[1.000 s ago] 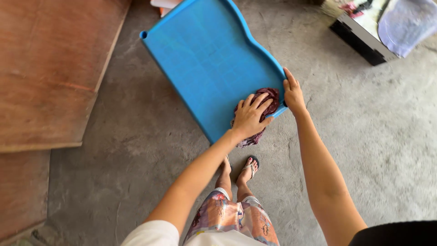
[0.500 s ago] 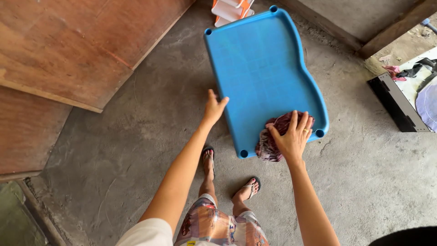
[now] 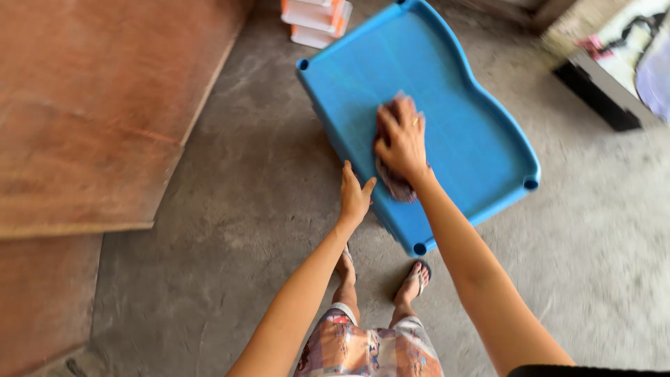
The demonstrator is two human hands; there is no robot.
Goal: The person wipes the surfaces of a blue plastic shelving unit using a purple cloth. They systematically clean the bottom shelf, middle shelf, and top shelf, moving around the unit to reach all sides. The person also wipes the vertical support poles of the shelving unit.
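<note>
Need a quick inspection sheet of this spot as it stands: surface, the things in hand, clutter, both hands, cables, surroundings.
Surface: grey concrete floor, rough and patchy.
Job's things: blue plastic tray with a raised rim, tilted; dark red cloth pressed on its inner face.
Clutter: orange and white stacked boxes beyond the tray's far end.
Hands: right hand lies flat over the cloth, fingers spread; left hand steadies the tray's near left edge, thumb out.
Cables: nothing seen.
Surroundings: brown wooden boards on the left; a black-edged box at upper right, blurred; the person's feet in sandals below the tray.
</note>
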